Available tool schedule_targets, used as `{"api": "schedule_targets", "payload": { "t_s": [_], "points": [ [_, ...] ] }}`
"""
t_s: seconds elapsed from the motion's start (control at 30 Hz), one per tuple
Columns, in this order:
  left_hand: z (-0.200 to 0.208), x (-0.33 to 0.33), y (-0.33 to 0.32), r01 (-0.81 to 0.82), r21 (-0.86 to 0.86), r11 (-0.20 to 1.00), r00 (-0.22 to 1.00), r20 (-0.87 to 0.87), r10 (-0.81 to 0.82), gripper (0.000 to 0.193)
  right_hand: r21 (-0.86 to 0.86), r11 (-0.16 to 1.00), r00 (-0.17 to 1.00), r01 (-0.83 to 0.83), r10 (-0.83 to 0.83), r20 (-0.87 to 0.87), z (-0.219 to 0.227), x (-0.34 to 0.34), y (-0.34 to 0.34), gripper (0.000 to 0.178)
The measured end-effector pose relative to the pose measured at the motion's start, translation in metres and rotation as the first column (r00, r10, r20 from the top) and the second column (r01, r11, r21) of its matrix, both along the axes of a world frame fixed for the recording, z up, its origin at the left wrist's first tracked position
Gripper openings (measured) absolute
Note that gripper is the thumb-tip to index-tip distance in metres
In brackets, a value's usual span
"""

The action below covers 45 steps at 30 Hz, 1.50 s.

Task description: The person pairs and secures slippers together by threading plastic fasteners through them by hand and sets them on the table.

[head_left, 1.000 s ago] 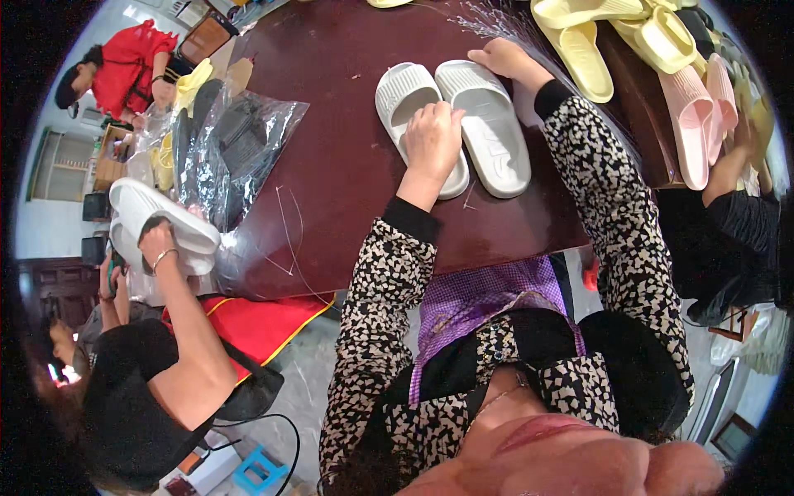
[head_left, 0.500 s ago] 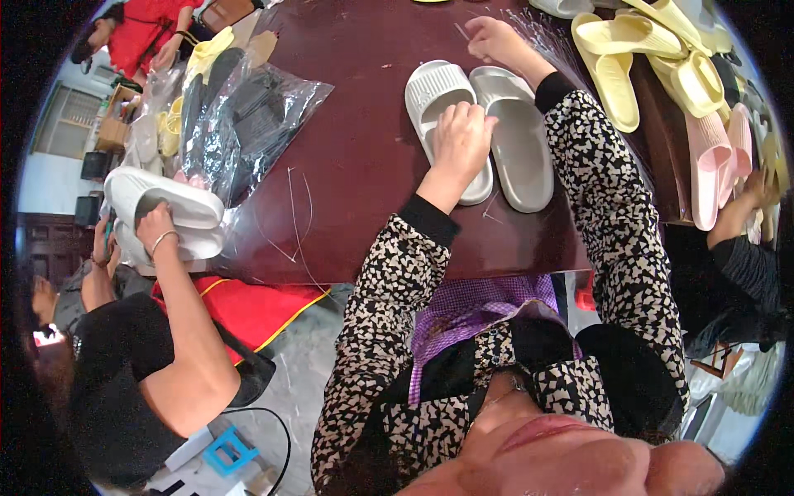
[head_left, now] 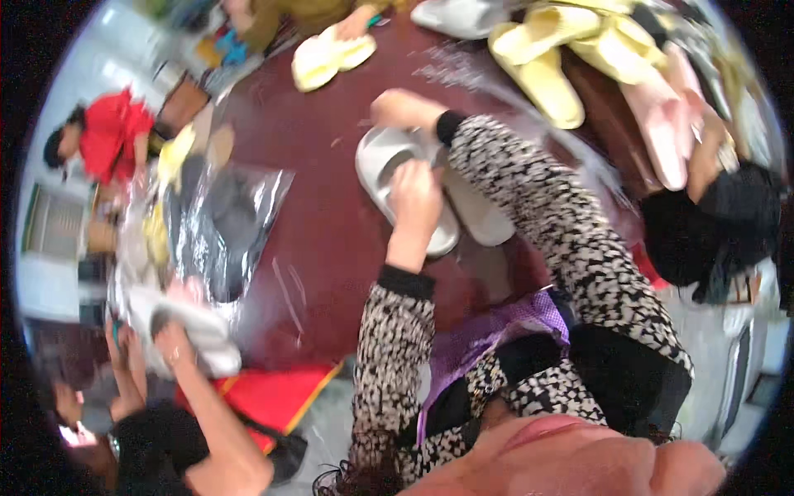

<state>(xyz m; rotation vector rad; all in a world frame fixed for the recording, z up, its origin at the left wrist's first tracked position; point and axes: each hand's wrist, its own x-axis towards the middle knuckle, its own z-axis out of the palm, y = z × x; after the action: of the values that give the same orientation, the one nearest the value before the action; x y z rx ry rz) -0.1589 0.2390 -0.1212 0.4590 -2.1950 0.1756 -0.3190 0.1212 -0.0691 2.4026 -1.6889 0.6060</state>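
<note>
A pair of light grey slide slippers lies on the dark red table (head_left: 322, 215). Over the left slipper (head_left: 379, 168), my left hand (head_left: 416, 198) is closed at the strap opening; what it holds, if anything, is hidden. My right hand (head_left: 404, 109) sits at the toe end of the pair, fingers curled, blurred and partly turned from view, so its contents do not show. The right slipper (head_left: 484, 211) is partly covered by my right forearm.
Yellow slippers (head_left: 550, 87) and pink slippers (head_left: 662, 124) lie at the right, beside thin clear plastic strands (head_left: 455, 66). Plastic-wrapped dark slippers (head_left: 223, 211) lie left. A co-worker's hand (head_left: 174, 343) is in a white slipper (head_left: 211, 335); another's holds yellow slippers (head_left: 327, 59) at the far edge.
The view has swung, shifting the table contents within it. My right hand has come in from beyond the slippers to their toe end. My left hand remains over the left slipper.
</note>
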Motion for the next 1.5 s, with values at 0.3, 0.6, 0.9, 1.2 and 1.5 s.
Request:
{"api": "schedule_targets", "payload": {
  "t_s": [0.3,0.6,0.9,1.2,1.5],
  "points": [
    [0.010,0.013,0.039,-0.017,0.220,0.975,0.997,0.077,0.000,0.015,0.005,1.000,0.995,0.023,-0.024,0.100,-0.040,0.022,0.008,0.016],
    [0.013,0.032,0.059,-0.076,0.306,0.949,0.991,0.132,0.037,0.017,0.038,0.994,0.962,0.100,-0.106,0.252,-0.060,0.048,0.018,0.009],
    [0.027,0.031,0.074,-0.028,0.421,0.906,1.000,0.002,0.030,0.012,0.220,0.976,0.328,0.008,-0.210,0.921,-0.010,0.042,0.081,0.008],
    [0.047,0.040,0.073,-0.011,0.217,0.976,0.966,-0.249,0.066,0.016,-0.104,0.995,0.534,-0.003,0.090,0.841,0.009,0.047,0.178,0.008],
    [0.078,0.053,0.078,0.379,0.907,0.182,0.924,-0.383,-0.013,0.016,-0.188,0.977,0.600,-0.102,0.211,0.771,-0.008,0.058,0.248,0.008]
  ]
}}
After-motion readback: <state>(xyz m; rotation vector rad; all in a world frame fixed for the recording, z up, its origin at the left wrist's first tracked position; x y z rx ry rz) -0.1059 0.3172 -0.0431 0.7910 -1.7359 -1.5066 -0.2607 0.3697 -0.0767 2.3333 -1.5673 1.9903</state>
